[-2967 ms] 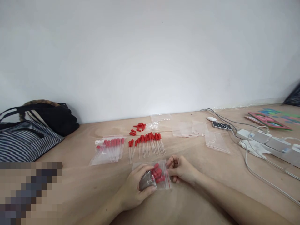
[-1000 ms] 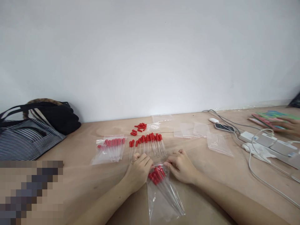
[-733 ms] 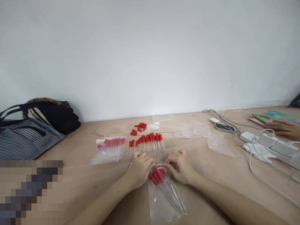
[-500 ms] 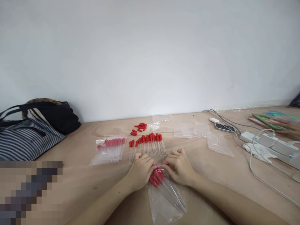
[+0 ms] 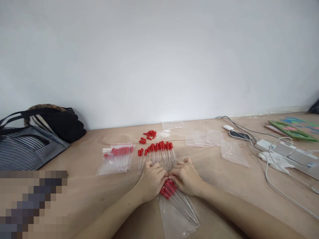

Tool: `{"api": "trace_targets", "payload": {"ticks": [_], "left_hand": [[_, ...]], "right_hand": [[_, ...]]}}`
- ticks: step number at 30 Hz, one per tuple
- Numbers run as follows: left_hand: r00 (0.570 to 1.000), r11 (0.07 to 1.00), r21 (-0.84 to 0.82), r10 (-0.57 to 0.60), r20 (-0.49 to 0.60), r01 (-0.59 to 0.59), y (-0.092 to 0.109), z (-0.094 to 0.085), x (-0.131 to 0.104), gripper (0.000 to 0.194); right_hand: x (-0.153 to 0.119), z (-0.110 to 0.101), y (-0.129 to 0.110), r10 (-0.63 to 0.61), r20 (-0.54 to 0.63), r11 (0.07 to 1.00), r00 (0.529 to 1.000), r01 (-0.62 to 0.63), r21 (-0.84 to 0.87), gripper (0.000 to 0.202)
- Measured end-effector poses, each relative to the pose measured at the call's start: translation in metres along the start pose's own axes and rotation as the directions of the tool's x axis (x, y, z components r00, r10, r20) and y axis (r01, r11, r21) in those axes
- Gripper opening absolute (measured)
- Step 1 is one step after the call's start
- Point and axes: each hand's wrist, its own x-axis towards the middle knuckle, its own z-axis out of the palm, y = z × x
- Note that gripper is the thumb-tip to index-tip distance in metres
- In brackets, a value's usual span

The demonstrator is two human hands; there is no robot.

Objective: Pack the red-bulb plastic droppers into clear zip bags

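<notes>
I'm watching the clear zip bag (image 5: 171,217) lying on the counter (image 5: 82,196) right in front of me, its top edge away from me and a bundle of red-bulbed droppers (image 5: 168,190) inside, bulbs up by the mouth. I judge it a featherweight: limp, slick film that folds easily, the bulbs soft and squeezable, the slim stems stiffer and the likeliest part to break; glass or plastic, I can't tell from here. Best hold, I'd say, is along that top strip, flat between thumb and finger, clear of the stems. And that's where both hands are: left hand (image 5: 152,182) pinching the top edge, fingers curled in, thumb down on the film; right hand (image 5: 185,178) mirroring it, just beside, thumb and fingers closed to a pinch, no gap I can make out. Just beyond, a row of loose droppers (image 5: 159,146) fans out, and off to my left sits a bag of droppers (image 5: 109,168), well apart from the grip.
</notes>
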Motion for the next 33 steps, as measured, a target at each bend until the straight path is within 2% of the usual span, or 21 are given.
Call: {"api": "trace_targets", "payload": {"ticks": [6, 11, 18, 25, 29, 33], "left_hand": [[1.0, 1.0, 0.019, 0.002, 0.024, -0.002, 0.0, -0.001, 0.0, 0.019], [0.999, 1.0, 0.008, -0.027, 0.04, 0.027, -0.003, -0.002, -0.002, 0.017], [0.998, 0.998, -0.016, -0.057, 0.017, 0.058, -0.003, -0.002, 0.001, 0.019], [0.993, 0.991, -0.063, -0.115, 0.0, 0.115, -0.01, -0.004, -0.004, 0.017], [0.991, 0.989, -0.078, -0.13, -0.023, 0.128, -0.007, -0.001, -0.003, 0.017], [0.994, 0.992, -0.076, -0.105, -0.042, 0.102, -0.002, -0.001, -0.001, 0.017]], "right_hand": [[0.005, 0.003, 0.001, -0.044, 0.025, 0.999, 0.999, 0.045, -0.028, 0.01], [0.005, 0.004, 0.003, -0.012, 0.026, 0.999, 1.0, 0.013, -0.035, 0.011], [0.013, -0.004, 0.003, 0.002, 0.153, 1.0, 0.988, -0.002, 0.003, 0.016], [0.013, -0.005, 0.005, 0.07, 0.136, 0.996, 0.988, -0.078, 0.048, 0.012], [0.014, -0.004, 0.003, 0.033, 0.134, 0.994, 0.99, -0.047, 0.099, 0.013], [0.014, 0.001, 0.0, 0.001, 0.087, 0.999, 0.996, -0.004, 0.037, 0.014]]}}
